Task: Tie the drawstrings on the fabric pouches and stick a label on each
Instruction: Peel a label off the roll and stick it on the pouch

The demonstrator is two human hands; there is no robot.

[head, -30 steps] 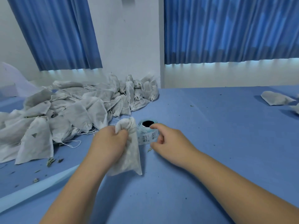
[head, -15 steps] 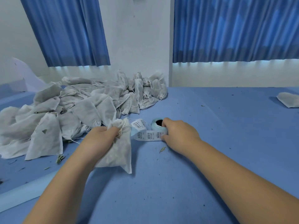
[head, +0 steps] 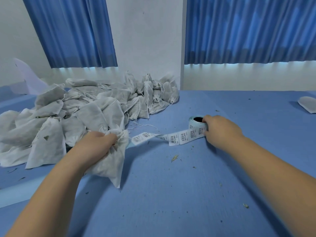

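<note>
**Work Surface: Layout**

The table [head: 188, 194] is covered in blue fabric. A pouch heap [head: 85, 113] of white fabric bags occupies the left rear area. The front pouch [head: 111, 161] lies just before the heap. The label roll [head: 196, 121] stands on end near the centre; its label strip [head: 177, 136] runs leftward across the surface. A lone pouch [head: 307, 104] lies at the right edge. Leaf fragments [head: 174, 158] are scattered throughout. A pale strip [head: 25, 194] borders the near left.

Reaches forward with both bare forearms; grips pouch [head: 111, 165] in curled left hand [head: 95, 146], centre-left; clasps label roll [head: 195, 127] with right hand [head: 220, 132], centre-right.
</note>
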